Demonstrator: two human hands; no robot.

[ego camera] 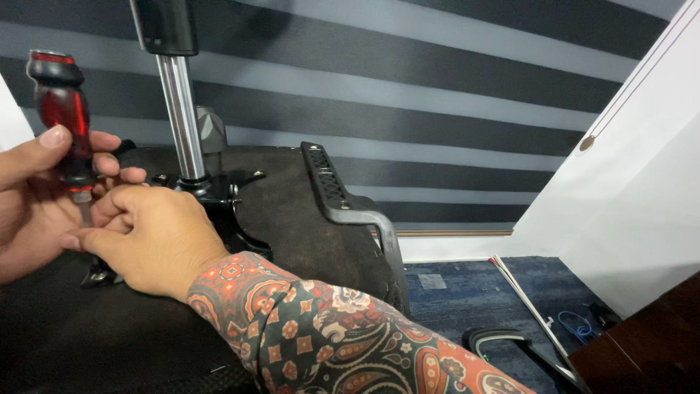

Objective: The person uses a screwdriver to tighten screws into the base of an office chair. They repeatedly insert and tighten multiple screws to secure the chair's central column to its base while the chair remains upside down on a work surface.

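My left hand [33,197] grips the red and black handle of a screwdriver [62,109], held upright at the left edge. My right hand [149,237], in a paisley-patterned sleeve, reaches across from the lower right and closes its fingers around the lower metal shaft. The tip is hidden behind that hand. It points down at the black metal mechanism plate [222,201] on the underside of an overturned chair seat [299,219]. A shiny gas cylinder [179,117] rises from the plate just right of my hands.
A black armrest [339,197] sticks up at the seat's right edge. On the blue carpet [467,292] lie another black armrest part [503,339] and a blue cable [576,325]. A striped blind hangs behind, a white wall [634,182] stands right, and dark wooden furniture [649,350] is at the lower right.
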